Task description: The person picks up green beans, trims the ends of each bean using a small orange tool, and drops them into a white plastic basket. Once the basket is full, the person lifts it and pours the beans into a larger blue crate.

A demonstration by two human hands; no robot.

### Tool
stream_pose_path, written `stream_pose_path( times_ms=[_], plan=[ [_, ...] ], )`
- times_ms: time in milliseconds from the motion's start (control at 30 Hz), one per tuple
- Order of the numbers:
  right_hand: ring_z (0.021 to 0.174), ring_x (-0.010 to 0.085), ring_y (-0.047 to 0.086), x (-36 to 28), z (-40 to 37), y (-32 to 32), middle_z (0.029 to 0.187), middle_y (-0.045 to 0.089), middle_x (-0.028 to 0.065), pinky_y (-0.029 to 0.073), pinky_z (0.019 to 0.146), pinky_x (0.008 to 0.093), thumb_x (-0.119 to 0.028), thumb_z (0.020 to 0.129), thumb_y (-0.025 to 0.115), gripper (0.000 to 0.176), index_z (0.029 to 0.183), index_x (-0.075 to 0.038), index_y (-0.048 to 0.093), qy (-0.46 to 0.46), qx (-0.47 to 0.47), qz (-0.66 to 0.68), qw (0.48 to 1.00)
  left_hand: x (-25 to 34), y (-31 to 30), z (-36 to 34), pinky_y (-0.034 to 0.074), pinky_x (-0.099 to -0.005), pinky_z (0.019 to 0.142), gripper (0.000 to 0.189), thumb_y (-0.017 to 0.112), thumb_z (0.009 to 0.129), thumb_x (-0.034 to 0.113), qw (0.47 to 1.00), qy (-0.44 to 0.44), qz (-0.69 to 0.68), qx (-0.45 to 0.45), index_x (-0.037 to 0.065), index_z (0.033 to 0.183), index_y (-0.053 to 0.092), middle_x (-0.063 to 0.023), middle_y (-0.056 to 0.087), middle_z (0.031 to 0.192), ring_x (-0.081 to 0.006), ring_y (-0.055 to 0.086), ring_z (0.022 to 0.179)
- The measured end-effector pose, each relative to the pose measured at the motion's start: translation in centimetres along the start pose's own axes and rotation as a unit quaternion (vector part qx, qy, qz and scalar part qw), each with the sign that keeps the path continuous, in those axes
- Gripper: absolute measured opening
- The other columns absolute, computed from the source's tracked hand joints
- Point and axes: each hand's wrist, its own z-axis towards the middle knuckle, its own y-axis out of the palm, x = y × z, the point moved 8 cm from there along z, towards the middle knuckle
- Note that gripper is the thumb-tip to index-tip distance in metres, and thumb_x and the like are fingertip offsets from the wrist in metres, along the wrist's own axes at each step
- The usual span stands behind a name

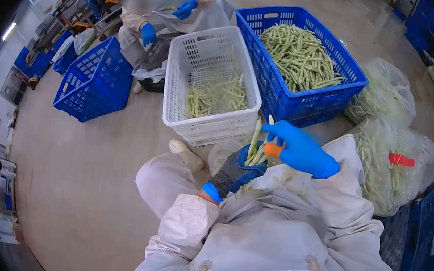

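While hands (234,170) handle beans (254,142), crates (217,129) and bags (402,180) crowd near

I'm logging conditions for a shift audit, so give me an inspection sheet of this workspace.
Surface: tan floor, smooth-looking.
Job's things: green beans in the left hand, more in the white crate and heaped in the blue crate.
Clutter: filled plastic bags at right.
Hands: left holds beans; right hand, blue-gloved, is at their upper ends, grip unclear.
Cables: nothing seen.
Surroundings: co-worker beyond the white crate; another blue crate at left.
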Motion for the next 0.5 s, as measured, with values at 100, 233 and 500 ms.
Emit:
stream_pose_path(
  times_ms=[100,233,500],
  plan=[
    [0.082,0.0299,0.059,0.4,0.7,1.4,0.091,0.06,0.0163,0.047,0.072,0.0373,-0.011,0.078,0.063,0.03,0.107,-0.004,0.059,0.004,-0.024,-0.017,1.0,0.4,0.4,0.3,0.046,-0.0291,0.076,0.047,0.068,0.075,0.019,0.999,-0.007,0.05,0.0,0.004,0.117,0.051,-0.0037,0.059,0.093,-0.0132,0.056,0.081],
    [0.08,0.0303,0.059,1.2,0.9,1.6,0.085,0.061,0.016,0.047,0.071,0.0376,-0.01,0.079,0.06,0.02,0.098,-0.002,0.061,-0.023,-0.028,-0.009,0.999,0.8,-0.7,0.0,0.046,-0.0303,0.077,0.057,0.069,0.073,0.021,0.995,0.066,0.055,0.041,0.005,0.123,0.048,-0.0081,0.061,0.096,-0.0172,0.058,0.082],
    [0.081,0.0244,0.058,1.9,-0.5,0.2,0.09,0.061,0.0137,0.047,0.073,0.0344,-0.006,0.084,0.056,0.021,0.104,-0.002,0.058,-0.03,-0.029,-0.04,0.998,-2.0,-1.9,0.7,0.047,-0.0293,0.072,0.052,0.069,0.074,0.02,0.989,0.045,0.139,0.039,0.004,0.12,0.05,-0.0085,0.062,0.096,-0.0144,0.057,0.081]
  ],
)
